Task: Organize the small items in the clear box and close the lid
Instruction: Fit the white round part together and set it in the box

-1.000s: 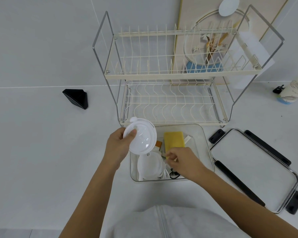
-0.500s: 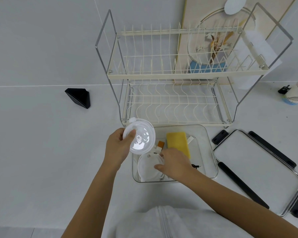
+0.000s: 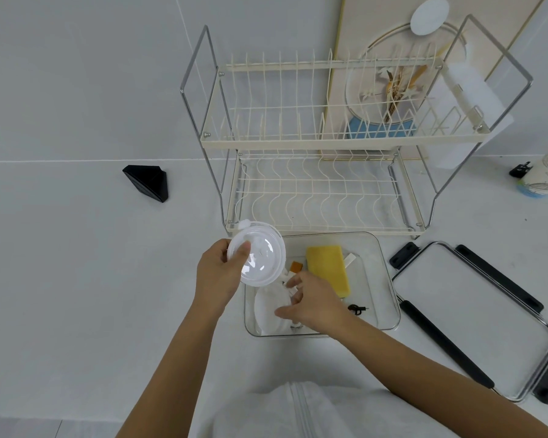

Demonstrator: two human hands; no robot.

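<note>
While the left hand (image 3: pixel 217 275) pinches the round lid (image 3: pixel 257 253) up over the clear box's (image 3: pixel 386 276) left corner,
right hand (image 3: pixel 314 303), fingers loosely spread, sits right over the white container (image 3: pixel 268 306) inside, yellow sponge (image 3: pixel 328 268) just to its right. Box lid (image 3: pixel 475 324) waits on the table (image 3: pixel 76 279).

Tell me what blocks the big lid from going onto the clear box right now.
The right hand reaches into the clear box, and the left hand holds a small round lid over its left corner. The big lid lies to the right.

Head camera, looking steeply down, close over counter (image 3: pixel 76 279).
</note>
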